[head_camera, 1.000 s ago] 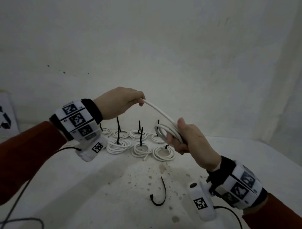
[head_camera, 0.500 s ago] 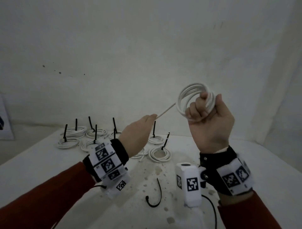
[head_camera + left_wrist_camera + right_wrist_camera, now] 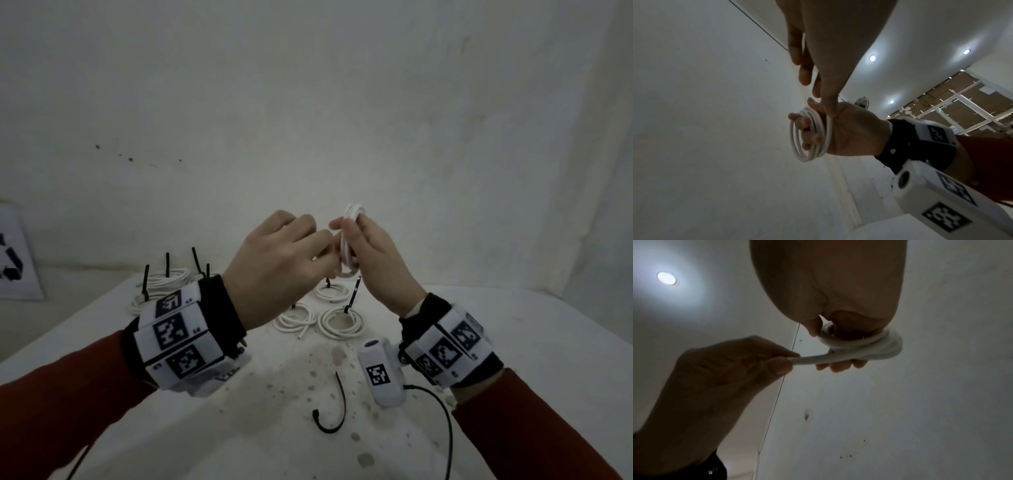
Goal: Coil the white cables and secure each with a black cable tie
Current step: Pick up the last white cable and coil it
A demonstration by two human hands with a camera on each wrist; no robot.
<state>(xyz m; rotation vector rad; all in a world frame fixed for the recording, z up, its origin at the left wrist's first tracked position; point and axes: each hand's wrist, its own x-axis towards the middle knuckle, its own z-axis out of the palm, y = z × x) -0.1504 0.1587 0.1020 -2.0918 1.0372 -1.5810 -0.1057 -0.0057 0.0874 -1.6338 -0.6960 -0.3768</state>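
A white cable is wound into a small coil around the fingers of my right hand, held upright above the table. My left hand is right beside it and pinches the cable's short free end between thumb and finger. The left wrist view shows the coil looped over the right hand's fingers. In the right wrist view the coil wraps the right fingers, with the left hand pulling the end sideways. A loose black cable tie lies curved on the table in front.
Several finished white coils with black ties standing up sit at the back of the white table: one pair in the middle, more at the left. A white wall stands behind. Stains mark the table's surface.
The right hand came down from its raised position with the coil. The left hand rose to meet it, and the free stretch of cable between them shrank to a short end.
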